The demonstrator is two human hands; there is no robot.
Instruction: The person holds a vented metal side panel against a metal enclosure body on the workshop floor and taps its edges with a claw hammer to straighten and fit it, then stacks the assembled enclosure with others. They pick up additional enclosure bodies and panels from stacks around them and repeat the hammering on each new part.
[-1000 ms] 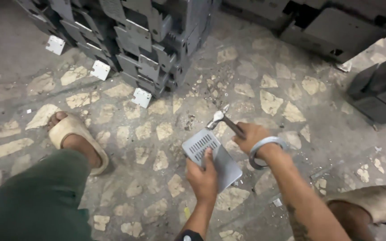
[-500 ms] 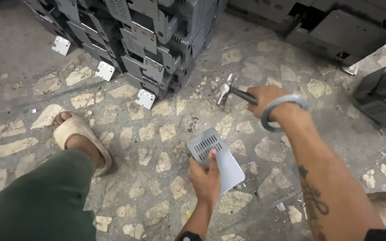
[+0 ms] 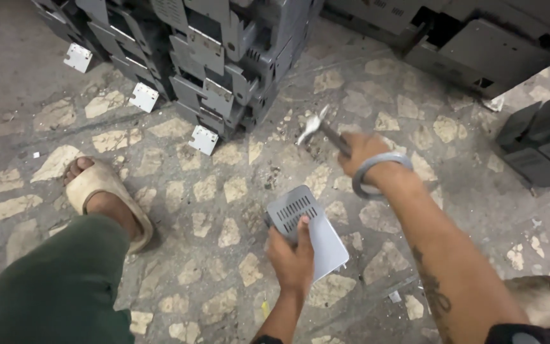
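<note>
Where grey metal casings [image 3: 224, 57] stack at the upper left, the floor [image 3: 179, 191] is stone crazy-paving. At centre, the left hand [image 3: 294, 258] has its fingers clasped around a pale grey vented box [image 3: 310, 229] resting on the floor. To its right, the right hand [image 3: 361, 153] grips a raised hammer [image 3: 316, 127].

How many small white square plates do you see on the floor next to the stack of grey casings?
3. One white plate lies at far left, a second at the middle, a third nearest the hammer. All touch the stack of grey casings; more may be hidden behind it.
</note>
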